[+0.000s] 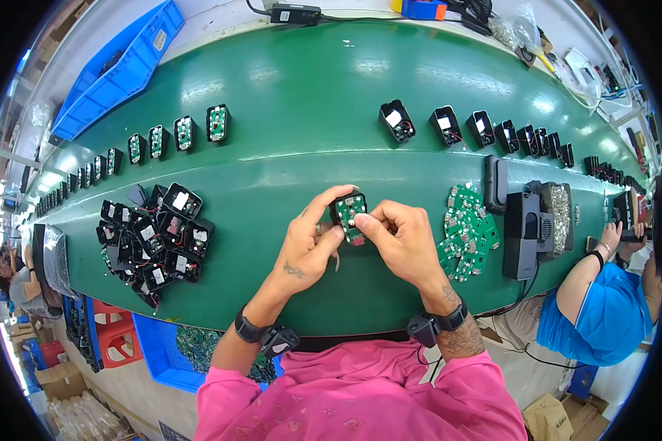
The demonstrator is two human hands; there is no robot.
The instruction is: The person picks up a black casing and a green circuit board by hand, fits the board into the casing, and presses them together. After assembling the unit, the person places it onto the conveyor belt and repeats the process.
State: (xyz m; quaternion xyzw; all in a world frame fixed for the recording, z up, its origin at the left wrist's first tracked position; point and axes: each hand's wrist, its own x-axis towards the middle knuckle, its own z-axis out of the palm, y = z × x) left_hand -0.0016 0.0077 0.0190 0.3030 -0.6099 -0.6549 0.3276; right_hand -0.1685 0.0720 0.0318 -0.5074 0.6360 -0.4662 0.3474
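Both hands meet over the middle of the green belt [301, 147], sharing one black case [348, 212] with a green board seated in it. The left hand [310, 246] is closed on the case's left edge, thumb and forefinger pinching its upper left corner; the right hand [401, 239] is closed on its right side, fingertips pressing the board's face. The case sits between the two hands, tilted up toward the camera, just above the belt. To the left lies a heap of empty cases [154, 235], too tangled to count, perhaps a dozen or more. Right of the hands lies a pile of loose boards [467, 231], again too overlapped to count. Along the far belt, four nearer filled cases [178, 134] stand at left, more trailing off; at right a row of open cases [449, 125], at least seven.
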